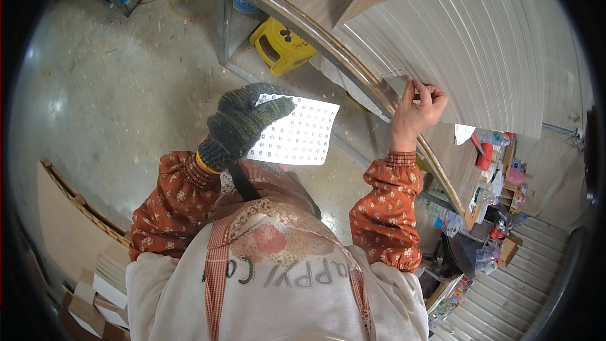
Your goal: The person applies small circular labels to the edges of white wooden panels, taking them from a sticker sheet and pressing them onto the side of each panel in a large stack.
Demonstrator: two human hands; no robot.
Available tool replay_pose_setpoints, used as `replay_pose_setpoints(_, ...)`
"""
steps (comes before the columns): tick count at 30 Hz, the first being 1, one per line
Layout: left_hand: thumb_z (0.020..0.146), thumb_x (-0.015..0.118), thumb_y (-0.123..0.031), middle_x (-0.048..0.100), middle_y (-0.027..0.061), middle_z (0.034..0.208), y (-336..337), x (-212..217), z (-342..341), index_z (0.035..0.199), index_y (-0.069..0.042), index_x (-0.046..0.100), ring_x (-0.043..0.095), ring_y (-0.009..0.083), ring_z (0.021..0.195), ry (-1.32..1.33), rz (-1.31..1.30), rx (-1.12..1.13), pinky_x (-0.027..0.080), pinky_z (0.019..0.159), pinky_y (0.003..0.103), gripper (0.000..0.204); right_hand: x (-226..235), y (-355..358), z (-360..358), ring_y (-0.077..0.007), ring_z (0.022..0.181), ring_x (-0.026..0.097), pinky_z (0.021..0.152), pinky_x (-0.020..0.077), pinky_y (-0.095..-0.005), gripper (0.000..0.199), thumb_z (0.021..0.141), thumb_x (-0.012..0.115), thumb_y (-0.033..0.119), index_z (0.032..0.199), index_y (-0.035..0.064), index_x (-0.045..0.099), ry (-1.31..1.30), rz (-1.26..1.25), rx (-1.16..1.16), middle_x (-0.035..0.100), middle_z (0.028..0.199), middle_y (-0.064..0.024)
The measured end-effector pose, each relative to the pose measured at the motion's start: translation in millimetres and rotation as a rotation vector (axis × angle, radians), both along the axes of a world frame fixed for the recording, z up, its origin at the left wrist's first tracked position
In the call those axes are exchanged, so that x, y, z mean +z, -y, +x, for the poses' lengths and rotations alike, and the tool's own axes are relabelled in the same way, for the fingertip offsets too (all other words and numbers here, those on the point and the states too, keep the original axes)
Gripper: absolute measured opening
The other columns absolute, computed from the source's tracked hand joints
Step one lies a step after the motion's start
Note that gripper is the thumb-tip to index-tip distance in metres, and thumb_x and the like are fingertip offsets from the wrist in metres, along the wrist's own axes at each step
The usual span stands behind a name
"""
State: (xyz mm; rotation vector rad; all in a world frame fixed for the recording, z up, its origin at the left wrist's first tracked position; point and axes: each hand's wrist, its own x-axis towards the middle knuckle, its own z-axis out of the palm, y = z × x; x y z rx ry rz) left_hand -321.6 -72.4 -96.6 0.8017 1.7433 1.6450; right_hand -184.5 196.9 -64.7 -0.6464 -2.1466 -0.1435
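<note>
My left hand (pixel 238 121), in a dark green knitted work glove with a yellow cuff edge, grips a white sheet of small round stickers (pixel 302 134). The sheet lies nearly flat in front of my apron, its thumb-side corner under the glove. My right hand (pixel 419 108) is bare, with thumb and forefinger pinched at the near-left edge of a stack of pale grey panels (pixel 454 38). What sits between those fingertips, if anything, is too small to make out. The panels are fanned in long, thin, overlapping rows.
The panels rest on a workbench (pixel 344 57) with a metal-edged rim. Below it stands a yellow plastic stool (pixel 281 47). A red-handled tool (pixel 483 155) lies beyond my right hand, near shelves of clutter. Cardboard boxes (pixel 88 309) stand at the lower left.
</note>
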Motion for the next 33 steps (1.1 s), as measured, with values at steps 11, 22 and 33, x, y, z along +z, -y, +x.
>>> replay_pose_setpoints(11, 0.079, 0.062, -0.009, 0.061, 0.0123, 0.105, -22.6, -1.8, 5.9, 0.103, -0.006, 0.063, 0.06, 0.0253, 0.095, -0.855, 0.286, -0.16, 0.05, 0.081, 0.035, 0.025, 22.0, 61.4, 13.5, -0.0197, 0.072, 0.06, 0.065, 0.0485, -0.0278, 0.008, 0.078, 0.064, 0.004, 0.084, 0.0005, 0.065, 0.059, -0.675, 0.389, 0.062, 0.085, -0.011)
replay_pose_setpoints(22, 0.081, 0.06, -0.012, 0.059, 0.0091, 0.104, -41.9, 19.1, 20.0, 0.105, -0.01, 0.063, 0.06, 0.0225, 0.088, -0.622, 0.257, -0.246, 0.051, 0.073, 0.032, 0.024, 44.0, 84.9, 25.5, -0.0238, 0.08, 0.062, 0.07, 0.0487, -0.0304, 0.013, 0.071, 0.067, 0.003, 0.084, 0.0014, 0.066, 0.199, -0.853, 0.586, 0.064, 0.088, -0.0111)
replay_pose_setpoints(33, 0.081, 0.06, -0.011, 0.059, 0.0089, 0.106, -43.5, 13.6, 16.0, 0.106, -0.01, 0.061, 0.059, 0.0221, 0.089, -0.89, 0.288, -0.233, 0.05, 0.074, 0.033, 0.025, 43.3, 88.2, 23.5, -0.0213, 0.081, 0.06, 0.07, 0.0487, -0.0288, 0.009, 0.071, 0.067, 0.001, 0.08, 0.0015, 0.066, 0.179, -0.649, 0.569, 0.064, 0.089, -0.009)
